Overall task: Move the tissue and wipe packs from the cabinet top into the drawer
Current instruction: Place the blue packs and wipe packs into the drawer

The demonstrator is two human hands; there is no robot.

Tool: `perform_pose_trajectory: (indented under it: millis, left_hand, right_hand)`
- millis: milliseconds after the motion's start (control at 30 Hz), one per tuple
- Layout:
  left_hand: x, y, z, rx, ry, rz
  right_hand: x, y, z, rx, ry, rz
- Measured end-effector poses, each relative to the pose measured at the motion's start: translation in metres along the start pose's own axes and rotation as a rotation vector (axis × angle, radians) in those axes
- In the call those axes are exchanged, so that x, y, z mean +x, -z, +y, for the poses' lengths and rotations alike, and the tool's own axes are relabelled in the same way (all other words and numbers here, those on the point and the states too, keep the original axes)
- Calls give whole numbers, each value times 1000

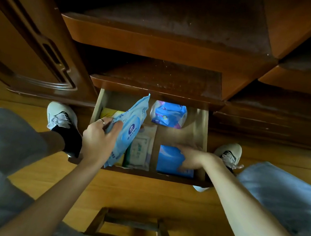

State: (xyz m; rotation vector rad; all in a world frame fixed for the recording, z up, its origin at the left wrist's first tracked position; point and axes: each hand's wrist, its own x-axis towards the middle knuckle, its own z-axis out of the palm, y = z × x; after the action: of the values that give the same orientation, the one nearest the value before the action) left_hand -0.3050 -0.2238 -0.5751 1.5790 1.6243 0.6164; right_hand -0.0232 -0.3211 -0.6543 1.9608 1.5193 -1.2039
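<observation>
Cabinet of dark wood rises over yellow floor; I see its drawer open. My left hand grasps a wipe pack above it; my right hand lies flat on a blue pack inside.

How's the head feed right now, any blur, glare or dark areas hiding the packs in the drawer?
Head view: strong wide-angle bending at the edges; upper cabinet shelves nearly black. The drawer is lit, with bright glare on the rear blue pack. Left hand and its wipe pack are fairly sharp; right hand is softly blurred; trouser legs smeared.
</observation>
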Motion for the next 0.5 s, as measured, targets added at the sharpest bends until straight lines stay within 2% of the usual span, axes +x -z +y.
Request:
perform_pose_trajectory:
  millis: [33,133,267,500]
  left_hand:
    - [0,1,0,5,-6,-8]
    - [0,0,0,3,-13,-26]
    - [-2,0,0,-3,-16,-36]
    - [1,0,-6,-51,-18,-58]
  right_hand:
    - [1,-4,-1,13,15,-23]
    - [5,-18,-5,92,-21,40]
    - [8,-19,-8,64,2,65]
    - [12,-25,-26,-42,-157,220]
